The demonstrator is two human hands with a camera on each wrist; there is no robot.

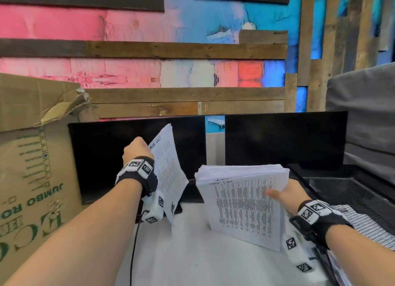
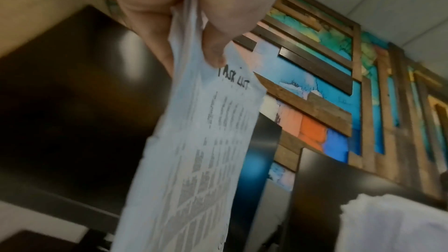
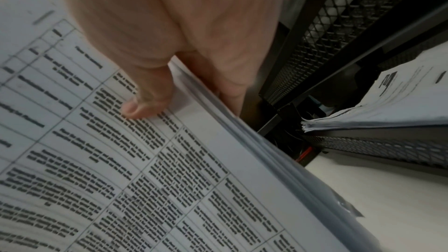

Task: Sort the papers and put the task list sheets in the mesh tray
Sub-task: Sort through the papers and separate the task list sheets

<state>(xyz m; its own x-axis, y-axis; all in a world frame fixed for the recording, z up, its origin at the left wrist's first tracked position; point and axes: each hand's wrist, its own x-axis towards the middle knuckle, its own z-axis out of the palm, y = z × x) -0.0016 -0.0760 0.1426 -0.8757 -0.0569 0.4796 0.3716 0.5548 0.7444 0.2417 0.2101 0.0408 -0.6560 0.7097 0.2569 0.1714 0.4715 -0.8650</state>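
Left hand (image 1: 137, 150): raised over the desk, thumb and fingers pinched on the top corner of one task list sheet (image 1: 168, 174), which hangs down from the grip, its lower edge near the white desk (image 1: 192, 253); handwritten heading "TASK LIST" legible in the left wrist view just below the thumb (image 2: 213, 53).
Right hand (image 1: 284, 194): clamped on the right edge of a thick paper stack (image 1: 241, 202), thumb (image 3: 143, 102) on the printed top page, fingers underneath; stack tilted, lower edge resting on the desk.
Top page of stack: printed table of text, handwritten heading at upper left.
Mesh tray (image 1: 350, 191): black, just right of the stack, at the desk's right side; in the right wrist view a lower tier holds a pile of sheets (image 3: 387, 106).
Behind: two dark monitors (image 1: 284, 140), side by side.
Left of the desk: cardboard box (image 1: 36, 157), torn flap, green print.
Far right: grey upholstery (image 1: 363, 106).
Background: painted wall with wooden slats (image 1: 149, 48).
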